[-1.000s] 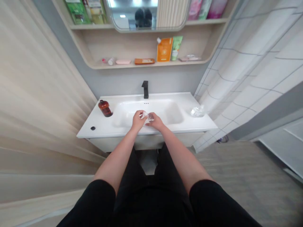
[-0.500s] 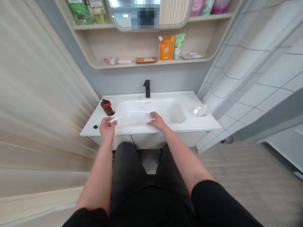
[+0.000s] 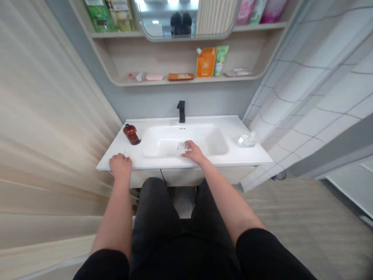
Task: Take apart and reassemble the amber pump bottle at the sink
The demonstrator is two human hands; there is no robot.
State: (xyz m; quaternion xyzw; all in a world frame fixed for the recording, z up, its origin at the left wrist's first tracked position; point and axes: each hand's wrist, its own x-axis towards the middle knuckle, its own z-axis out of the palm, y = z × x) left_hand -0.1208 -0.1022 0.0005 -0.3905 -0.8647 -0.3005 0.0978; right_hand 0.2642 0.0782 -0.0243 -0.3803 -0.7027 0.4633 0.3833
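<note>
White vanity basin (image 3: 163, 126), front rim under left hand (image 3: 120, 166), fingers curled together, hold undeterminable. Right hand (image 3: 194, 152), fingers pinching clear plastic piece (image 3: 183, 147) over bowl. Black faucet (image 3: 181, 111), rear centre. Amber bottle (image 3: 131, 134), left counter. Crumpled clear plastic (image 3: 247, 140), right counter.

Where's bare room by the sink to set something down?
The basin is bare between the right hand and the amber bottle; so is the back ledge right of the black faucet. Crowded: around the left hand and bottle.
</note>
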